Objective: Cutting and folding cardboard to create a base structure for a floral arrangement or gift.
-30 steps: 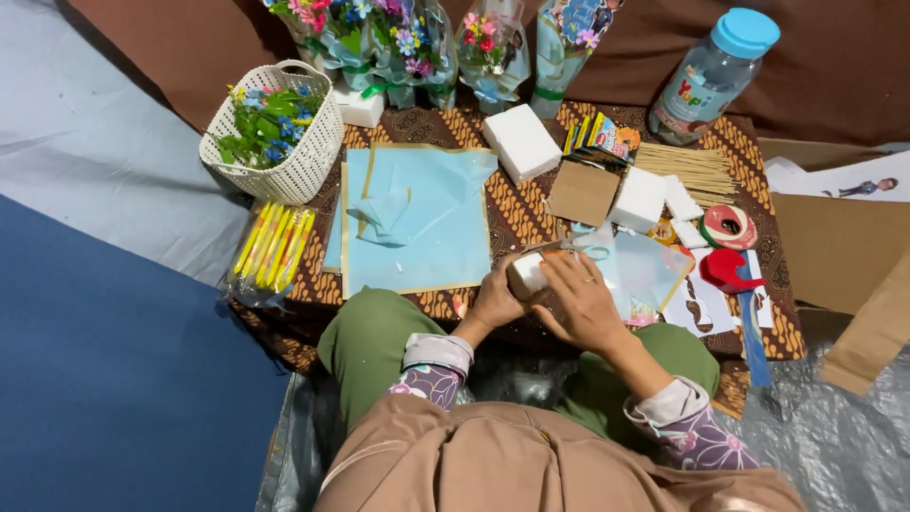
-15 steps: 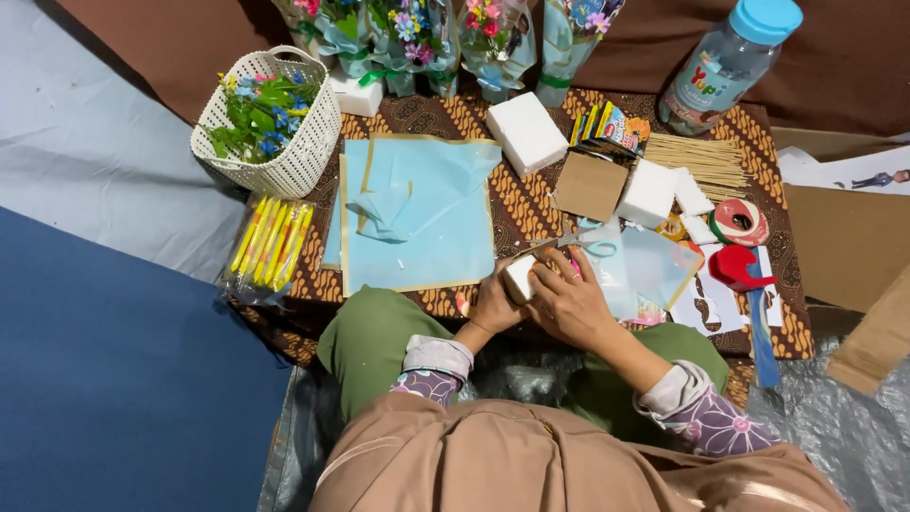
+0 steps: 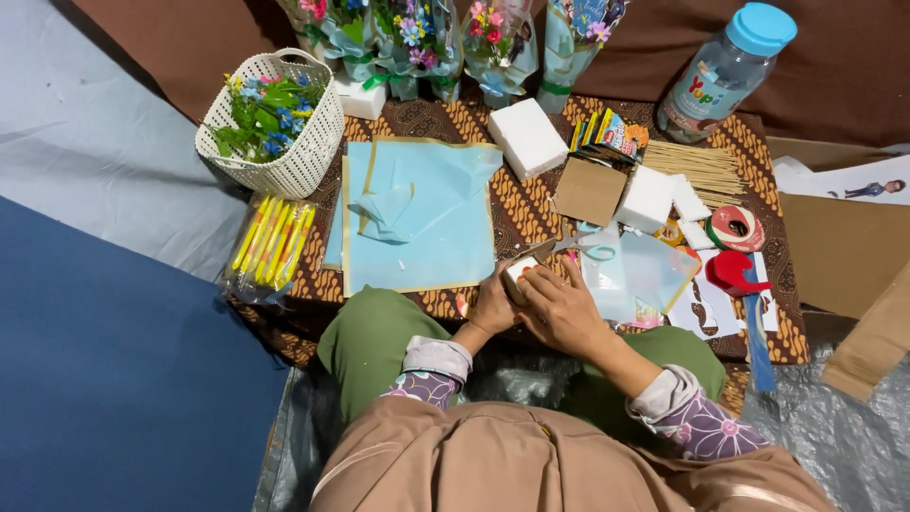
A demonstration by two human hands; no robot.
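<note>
Both hands, left hand (image 3: 495, 305) and right hand (image 3: 561, 308), clasp a small white foam block (image 3: 520, 271) between them just above the lap, seemingly light, crumbly and easily dented, best gripped gently by its flat sides.

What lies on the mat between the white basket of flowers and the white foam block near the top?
In the head view, the light blue paper sheets lie between the white basket and the foam block, on the patterned mat.
</note>
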